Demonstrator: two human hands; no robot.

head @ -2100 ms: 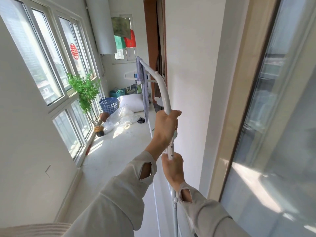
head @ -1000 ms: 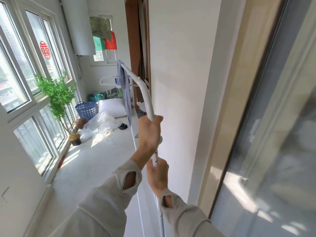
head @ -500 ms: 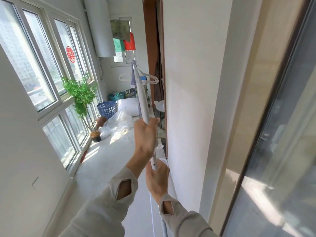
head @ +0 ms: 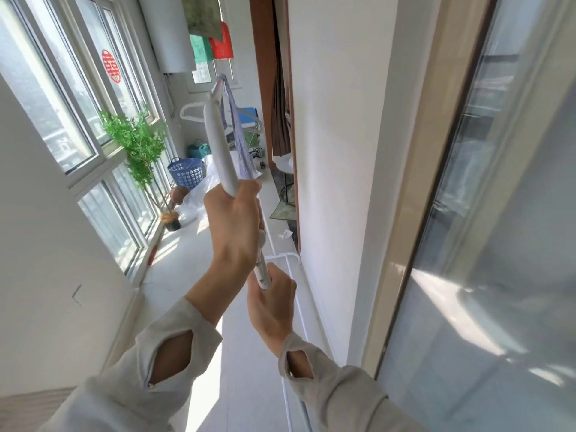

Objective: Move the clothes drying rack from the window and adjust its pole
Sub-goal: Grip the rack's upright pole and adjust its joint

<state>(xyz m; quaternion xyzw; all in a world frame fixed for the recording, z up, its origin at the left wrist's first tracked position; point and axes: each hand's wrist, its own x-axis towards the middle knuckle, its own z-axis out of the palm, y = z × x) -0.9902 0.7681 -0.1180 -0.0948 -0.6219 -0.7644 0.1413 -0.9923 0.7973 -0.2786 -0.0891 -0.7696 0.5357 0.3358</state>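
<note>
The white drying rack pole [head: 218, 145] rises in front of me, its upper section thicker than the thin tube below. A bluish striped cloth [head: 238, 138] hangs from its top end. My left hand [head: 232, 226] is wrapped around the thick upper section. My right hand [head: 271, 307] grips the thin lower tube just beneath it. The rack's white base foot [head: 285, 256] rests on the floor beside the wall.
A narrow balcony with windows [head: 78, 104] along the left and a white wall [head: 336, 151] close on the right. Farther down stand a potted green plant [head: 140, 151], a blue basket [head: 186, 174], plastic bags and a folding cart [head: 249, 132]. A glass sliding door [head: 498, 244] is at right.
The pole's top has swung from the right-hand wall toward the left, standing more upright. Both hands keep their grip on the pole, left above right.
</note>
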